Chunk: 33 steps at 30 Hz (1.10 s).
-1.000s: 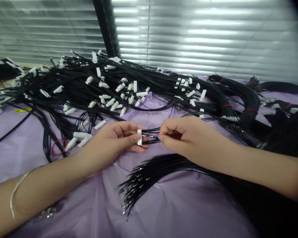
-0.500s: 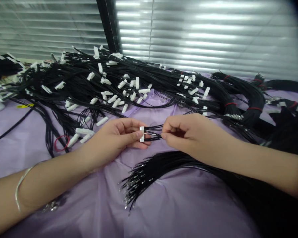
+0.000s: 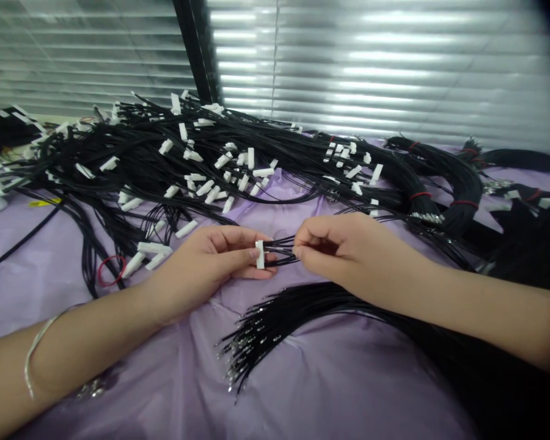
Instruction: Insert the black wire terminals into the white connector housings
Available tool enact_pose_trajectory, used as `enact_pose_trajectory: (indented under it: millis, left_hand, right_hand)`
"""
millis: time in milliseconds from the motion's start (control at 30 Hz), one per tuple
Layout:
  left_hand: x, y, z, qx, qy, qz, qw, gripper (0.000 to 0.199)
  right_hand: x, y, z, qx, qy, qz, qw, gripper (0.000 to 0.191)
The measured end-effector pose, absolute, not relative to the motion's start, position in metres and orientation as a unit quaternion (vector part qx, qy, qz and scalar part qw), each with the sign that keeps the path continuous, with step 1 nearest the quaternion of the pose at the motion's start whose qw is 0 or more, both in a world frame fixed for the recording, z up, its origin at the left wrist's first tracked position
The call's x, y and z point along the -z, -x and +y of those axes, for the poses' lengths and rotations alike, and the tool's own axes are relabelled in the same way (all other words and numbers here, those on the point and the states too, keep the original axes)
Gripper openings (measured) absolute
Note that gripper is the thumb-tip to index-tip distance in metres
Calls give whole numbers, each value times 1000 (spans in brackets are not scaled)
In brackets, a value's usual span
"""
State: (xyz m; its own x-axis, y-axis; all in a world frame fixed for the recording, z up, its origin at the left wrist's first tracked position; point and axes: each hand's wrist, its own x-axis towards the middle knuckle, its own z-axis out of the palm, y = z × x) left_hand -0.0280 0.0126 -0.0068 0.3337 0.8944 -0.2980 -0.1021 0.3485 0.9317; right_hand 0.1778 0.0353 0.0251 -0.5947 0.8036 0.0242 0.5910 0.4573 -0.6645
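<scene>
A small white connector (image 3: 260,254) is pinched between the thumb and fingers of my left hand (image 3: 220,253). Thin black wires (image 3: 282,242) run from its right side to my right hand (image 3: 337,244), whose thumb and forefinger are closed on them. One metal wire tip shows close to the connector's right side. Just below both hands, a bundle of loose black wires (image 3: 297,299) with bare metal terminals fans out on the purple sheet (image 3: 339,373).
Behind the hands lies a large pile of black cables (image 3: 132,146) with white connectors. Bundles tied with red bands (image 3: 466,203) are at the right. A red ring (image 3: 112,271) and a yellow tie (image 3: 44,202) lie at the left. Window blinds (image 3: 371,67) close off the back.
The white connector has turned slightly in my left fingers, and the metal tip beside it shows less length. Both hands keep their grips; the whole view has shifted a little.
</scene>
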Motion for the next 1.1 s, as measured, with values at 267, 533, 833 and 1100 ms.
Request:
enact_pose_trajectory:
  millis: [267,533,833,1100]
  left_hand:
    - [5,27,14,-361,-428,442,701,10]
    - [7,29,14,-345,-467,437,687,14]
    - [6,31,14,-332,-478,412,701,19]
    - [3,31,15,-307,-479,423,705,17]
  right_hand:
    - [-24,-179,36,-319,416,-834,171,15]
    - [-18,-175,34,-291,419,-845,160,14]
    - [-15,-175,35,-268,363,-873,187,13]
    - [-19,-170,33,-299,375,-866,145,14]
